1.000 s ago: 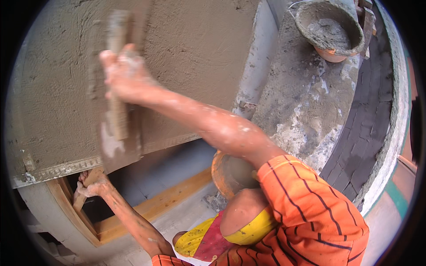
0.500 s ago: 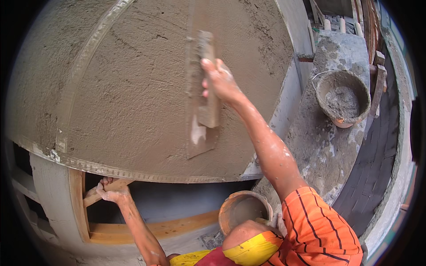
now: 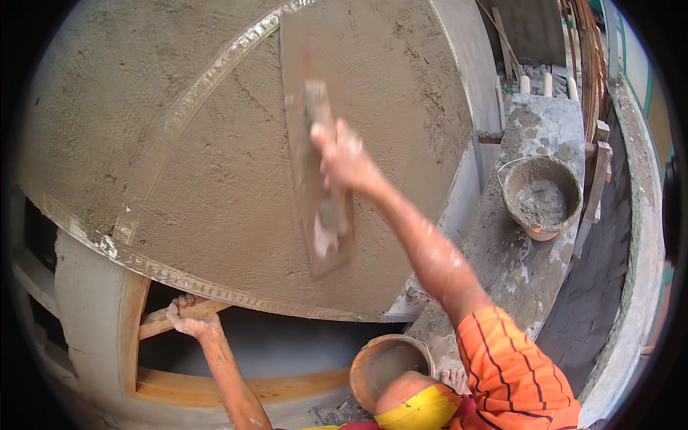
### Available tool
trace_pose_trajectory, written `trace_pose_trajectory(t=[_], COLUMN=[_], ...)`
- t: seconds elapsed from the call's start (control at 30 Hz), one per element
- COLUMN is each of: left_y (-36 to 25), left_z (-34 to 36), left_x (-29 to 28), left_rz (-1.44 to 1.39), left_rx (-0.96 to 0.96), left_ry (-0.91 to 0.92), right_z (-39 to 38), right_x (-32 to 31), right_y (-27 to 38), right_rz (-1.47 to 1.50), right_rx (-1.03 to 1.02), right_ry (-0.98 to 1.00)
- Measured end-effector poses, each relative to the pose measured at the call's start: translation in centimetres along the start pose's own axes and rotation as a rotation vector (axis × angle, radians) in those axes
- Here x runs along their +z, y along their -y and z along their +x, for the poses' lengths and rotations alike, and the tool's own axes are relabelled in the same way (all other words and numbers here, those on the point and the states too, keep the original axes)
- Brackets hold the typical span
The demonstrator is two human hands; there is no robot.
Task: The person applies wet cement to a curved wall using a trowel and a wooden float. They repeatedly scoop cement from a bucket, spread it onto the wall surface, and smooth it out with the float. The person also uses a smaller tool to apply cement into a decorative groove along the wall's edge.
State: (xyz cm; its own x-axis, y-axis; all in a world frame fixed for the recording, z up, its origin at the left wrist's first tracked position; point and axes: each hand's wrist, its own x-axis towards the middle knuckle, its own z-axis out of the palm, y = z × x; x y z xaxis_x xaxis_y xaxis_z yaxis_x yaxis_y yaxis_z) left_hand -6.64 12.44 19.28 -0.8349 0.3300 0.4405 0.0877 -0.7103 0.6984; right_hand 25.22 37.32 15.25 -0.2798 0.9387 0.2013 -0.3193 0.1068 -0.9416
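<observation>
Nearest, an empty pan (image 3: 387,369) sits beside the knee; the left hand (image 3: 190,322) is closed around a wooden brace (image 3: 179,319) of the frame below the wall, seemingly to steady the body; higher, the right hand (image 3: 344,158) is clenched on the handle of a float (image 3: 315,165), pressed flat to the wet plaster wall (image 3: 179,179), long axis near upright, lower end tipped slightly right; farther right, a mortar pan (image 3: 541,197) rests on a ledge (image 3: 502,244).
</observation>
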Motion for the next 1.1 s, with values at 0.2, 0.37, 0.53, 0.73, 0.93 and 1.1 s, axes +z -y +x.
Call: trace_pose_trajectory(t=[0.2,0.37,0.53,0.73,0.93,1.1], left_y=[1.3,2.1,2.3,-0.7,0.1,-1.0], left_z=[-0.6,-0.6,0.1,1.5,2.7,5.5], left_x=[-0.1,0.8,0.9,-1.1,-2.5,-4.1], left_rz=[-0.049,-0.039,0.009,0.199,0.129,0.107], left_rx=[-0.011,0.03,-0.008,0.107,0.04,0.056], left_ry=[-0.05,-0.099,-0.014,0.02,0.078,0.18], right_z=[17.2,11.3,-3.0,-0.1,6.6,-6.1], right_x=[-15.6,-15.5,-3.3,-5.0,-19.6,-22.8], right_y=[6.0,-5.7,-16.6,-14.7,-18.2,-24.1], right_rz=[-0.2,-0.255,-0.568,-0.6,-0.341,-0.436], right_rx=[-0.102,-0.02,-0.198,-0.158,0.126,0.371], right_ry=[-0.373,-0.209,0.165,-0.13,-0.55,-0.38])
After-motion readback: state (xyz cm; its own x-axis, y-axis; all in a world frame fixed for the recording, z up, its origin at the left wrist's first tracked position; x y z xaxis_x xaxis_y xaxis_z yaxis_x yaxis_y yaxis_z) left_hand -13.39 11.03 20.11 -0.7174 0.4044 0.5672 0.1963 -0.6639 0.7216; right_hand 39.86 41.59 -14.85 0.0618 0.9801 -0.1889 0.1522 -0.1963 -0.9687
